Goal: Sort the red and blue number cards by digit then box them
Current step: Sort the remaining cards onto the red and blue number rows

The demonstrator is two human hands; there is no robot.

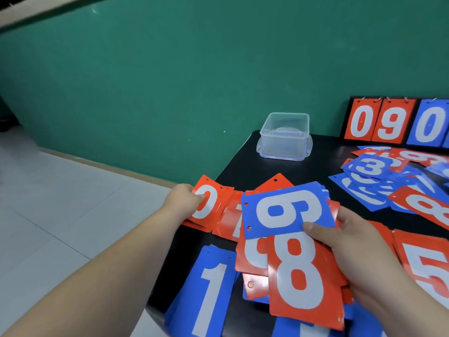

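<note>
Both hands grip cards, well apart from each other. At centre left of the frame my left hand [185,200] pinches the red 0 card [206,203], thumb on its white digit, at the left edge of the black table [255,164]. That card tops a small red stack. Just right of it lies another red card [232,223], its digit mostly covered, so I cannot read it. Below, at the bottom edge, the blue 1 card [209,288] lies flat on a blue pile, its lower end cut off by the frame.

Right of centre my right hand [359,244] clutches a fan of cards [252,256] above the table. A blue card [289,212] is on top with my thumb on its lower edge; its digit is turned sideways, a 6 or a 9, I cannot tell which. Under it the red 8 card [301,276] shows in full, and more red edges peek out behind. The cards are glossy, with white digits and punched holes along one short side.

Above the fan, the clear plastic box [284,137] stands near the table's far corner, well apart from both hands. At right sprawls a loose heap of cards [374,176], blue and red overlapping, most digits hidden. Below it the red 5 card [425,263] runs off the right edge. At upper right a scoreboard stand [393,122] shows 0, 9, 0, cut off.
</note>
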